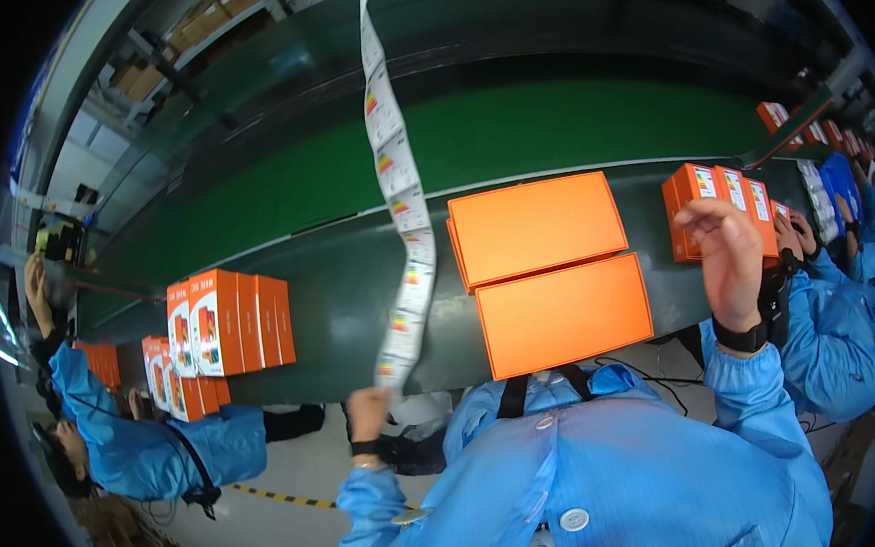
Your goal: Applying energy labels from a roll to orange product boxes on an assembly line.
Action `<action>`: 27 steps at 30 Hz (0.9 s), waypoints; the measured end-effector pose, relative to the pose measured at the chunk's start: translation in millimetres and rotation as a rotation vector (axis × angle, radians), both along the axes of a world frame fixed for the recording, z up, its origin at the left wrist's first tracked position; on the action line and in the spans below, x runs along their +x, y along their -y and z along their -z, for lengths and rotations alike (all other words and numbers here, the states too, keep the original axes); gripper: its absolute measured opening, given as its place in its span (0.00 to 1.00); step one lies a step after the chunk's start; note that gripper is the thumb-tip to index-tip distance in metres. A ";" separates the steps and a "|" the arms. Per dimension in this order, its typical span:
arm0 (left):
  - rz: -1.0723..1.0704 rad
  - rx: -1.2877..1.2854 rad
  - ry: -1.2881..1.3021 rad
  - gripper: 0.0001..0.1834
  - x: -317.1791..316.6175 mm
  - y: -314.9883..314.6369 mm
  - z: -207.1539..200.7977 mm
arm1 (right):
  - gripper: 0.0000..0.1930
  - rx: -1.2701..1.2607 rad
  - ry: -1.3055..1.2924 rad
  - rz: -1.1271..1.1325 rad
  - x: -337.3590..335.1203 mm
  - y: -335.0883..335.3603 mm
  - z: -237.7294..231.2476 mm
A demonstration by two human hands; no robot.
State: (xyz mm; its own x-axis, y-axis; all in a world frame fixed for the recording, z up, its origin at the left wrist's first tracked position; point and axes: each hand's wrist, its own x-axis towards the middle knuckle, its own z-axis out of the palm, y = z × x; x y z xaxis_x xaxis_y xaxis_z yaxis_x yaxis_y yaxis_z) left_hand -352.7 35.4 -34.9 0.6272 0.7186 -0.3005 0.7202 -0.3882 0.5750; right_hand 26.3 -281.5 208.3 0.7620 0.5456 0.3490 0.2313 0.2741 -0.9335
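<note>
At the lower centre-left of the frame, just past the near edge of the dark work surface [342, 278], my left hand [369, 413] is blurred, its thumb and fingers drawn together; they seem to pinch the lower end of a long strip of labels [408, 212], though the smear makes the exact grip hard to read. The strip lies directly above that hand in the frame, climbing in a loose bend over the green conveyor belt [526, 129] to the top edge, its white labels marked with small coloured bars. To the right of the strip, at the centre, two large orange boxes [563, 316] lie flat, one behind the other, between my two hands and well apart from my left one. My right hand [727, 251] is raised at the right of the frame, fingers loosely bent and spread a little, closed on nothing, with a row of smaller orange boxes [685, 234] just behind it in view. I wear a black band [737, 337] on that wrist and a blue jacket [647, 457]. At the left, more orange-and-white boxes [222, 321] stand grouped on the surface, well apart from my left hand. One co-worker [166, 447] in blue shows at the lower left, another [834, 338] at the right edge.
</note>
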 end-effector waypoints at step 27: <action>-0.060 0.295 1.386 0.26 99.0 -308.0 -558.7 | 0.23 -0.272 -0.354 -1.184 -138.3 -120.9 20.0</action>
